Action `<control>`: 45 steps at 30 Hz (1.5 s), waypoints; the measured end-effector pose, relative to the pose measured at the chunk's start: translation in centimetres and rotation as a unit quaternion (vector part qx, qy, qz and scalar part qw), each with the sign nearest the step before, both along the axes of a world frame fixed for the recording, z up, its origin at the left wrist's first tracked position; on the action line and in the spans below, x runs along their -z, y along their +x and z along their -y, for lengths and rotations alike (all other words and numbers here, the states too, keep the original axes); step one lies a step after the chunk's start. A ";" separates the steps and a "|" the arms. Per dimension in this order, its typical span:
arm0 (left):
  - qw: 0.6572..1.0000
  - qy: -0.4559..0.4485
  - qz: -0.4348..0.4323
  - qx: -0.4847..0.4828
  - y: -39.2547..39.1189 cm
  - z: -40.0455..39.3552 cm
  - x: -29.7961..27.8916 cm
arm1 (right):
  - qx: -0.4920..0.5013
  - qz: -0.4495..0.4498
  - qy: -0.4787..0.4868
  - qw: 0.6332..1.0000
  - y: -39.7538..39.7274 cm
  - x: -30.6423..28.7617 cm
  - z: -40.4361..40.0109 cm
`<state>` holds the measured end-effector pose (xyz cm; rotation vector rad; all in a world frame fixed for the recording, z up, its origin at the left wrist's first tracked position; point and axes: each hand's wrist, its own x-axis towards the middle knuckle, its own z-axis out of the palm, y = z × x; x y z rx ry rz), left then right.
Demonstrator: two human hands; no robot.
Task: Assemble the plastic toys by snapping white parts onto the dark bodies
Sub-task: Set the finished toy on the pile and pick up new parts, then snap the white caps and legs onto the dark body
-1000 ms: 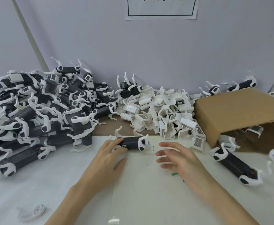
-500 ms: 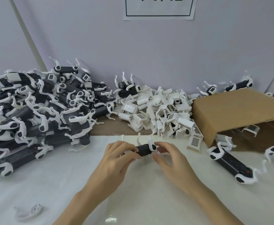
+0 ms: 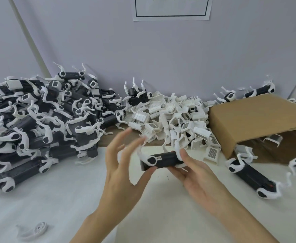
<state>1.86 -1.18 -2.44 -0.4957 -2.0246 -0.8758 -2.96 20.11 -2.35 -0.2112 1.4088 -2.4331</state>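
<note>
A table (image 3: 59,195) under a white cover carries everything. Left of the left hand's fingers (image 3: 124,139) sits a big heap of dark toys with white legs (image 3: 38,120). Beyond the fingers of both hands, by the wall, lies a pile of loose white parts (image 3: 175,120). Right of the right hand's fingers (image 3: 184,156) a cardboard box (image 3: 252,120) lies on its side, with one dark toy (image 3: 252,178) in front of it. Near the front left edge lies a single white piece (image 3: 33,229).
</note>
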 end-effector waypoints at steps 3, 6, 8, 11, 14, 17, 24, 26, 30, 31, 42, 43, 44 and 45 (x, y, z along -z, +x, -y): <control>0.947 0.219 0.226 0.057 0.4 -0.1 -0.7 | -0.005 -0.035 0.004 0.999 0.3 -0.4 0.3; 0.852 0.322 0.386 0.149 0.3 0.1 -0.8 | -0.008 -0.057 0.020 0.998 0.7 -0.5 0.6; 0.854 0.316 0.384 0.153 0.2 0.3 -0.7 | -0.005 -0.063 0.038 0.997 0.9 -0.3 0.6; 0.863 0.342 0.348 0.128 0.1 0.5 -0.8 | 0.019 -0.088 0.115 0.989 1.1 0.0 0.5; 0.866 0.352 0.333 0.122 0.3 0.5 -0.8 | 0.046 -0.110 0.181 0.976 1.4 -0.3 0.4; 0.850 0.347 0.364 0.159 0.2 0.4 -0.6 | 0.056 -0.131 0.187 0.972 1.2 -0.7 0.0; 0.858 0.327 0.349 0.188 -0.3 1.2 0.0 | -0.068 -0.008 -0.055 0.996 0.8 -0.9 -0.8; 0.897 0.258 0.320 0.163 -0.4 1.3 0.3 | -0.067 0.028 -0.039 0.997 0.6 -0.9 -0.6; 0.946 0.106 0.262 0.158 -0.5 1.6 0.5 | -0.109 0.092 -0.079 0.987 0.8 -0.9 0.0; 0.952 0.077 0.247 0.166 -0.5 1.6 0.7 | -0.105 0.092 -0.054 0.989 0.7 -0.7 -0.1; 0.857 0.276 0.387 0.199 0.7 -0.2 -0.2 | -0.046 -0.070 0.088 0.993 0.7 0.1 -0.3; 0.857 0.289 0.391 0.171 0.6 -0.4 -0.3 | -0.051 -0.093 0.104 0.989 0.7 0.3 -0.1; 0.856 0.298 0.392 0.156 0.6 -0.4 -0.2 | -0.056 -0.112 0.117 0.985 0.8 0.3 0.1; 0.855 0.304 0.391 0.152 0.5 -0.3 -0.2 | -0.056 -0.129 0.131 0.981 0.9 0.3 0.4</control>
